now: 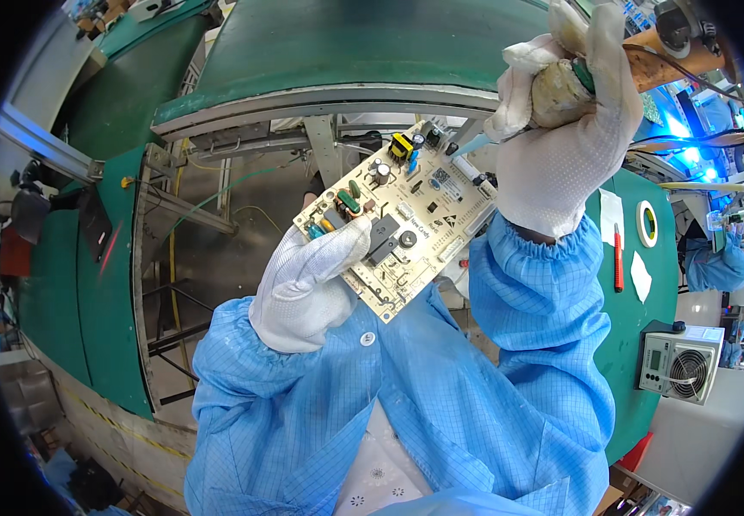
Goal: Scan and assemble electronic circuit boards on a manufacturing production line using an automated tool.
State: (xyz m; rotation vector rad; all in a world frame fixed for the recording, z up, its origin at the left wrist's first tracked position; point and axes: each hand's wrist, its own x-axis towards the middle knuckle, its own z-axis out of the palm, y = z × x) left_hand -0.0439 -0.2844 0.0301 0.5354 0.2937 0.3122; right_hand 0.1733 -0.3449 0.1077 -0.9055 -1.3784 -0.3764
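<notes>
My left hand (310, 279), in a white dotted glove, grips a cream circuit board (428, 225) by its left edge, with the thumb on top. The board is tilted and carries a yellow-and-black transformer (402, 147), green coils, black relays and several capacitors. My right hand (561, 172), also gloved, is raised at the upper right. Its fingers curl round a stained beige rounded object (558, 95) with a green patch; I cannot tell its kind. A pale narrow tip (472, 144) shows between this hand and the board's upper right edge; whether it touches is unclear.
Ahead lies a green conveyor belt (346, 52) with a metal frame. On the right, a green tabletop (638, 344) bears a red cutter (618, 258), a tape roll (647, 224) and a fan unit (681, 361). A copper-coloured cylinder (673, 60) stands beyond my right hand. Another person (720, 262) sits farther right.
</notes>
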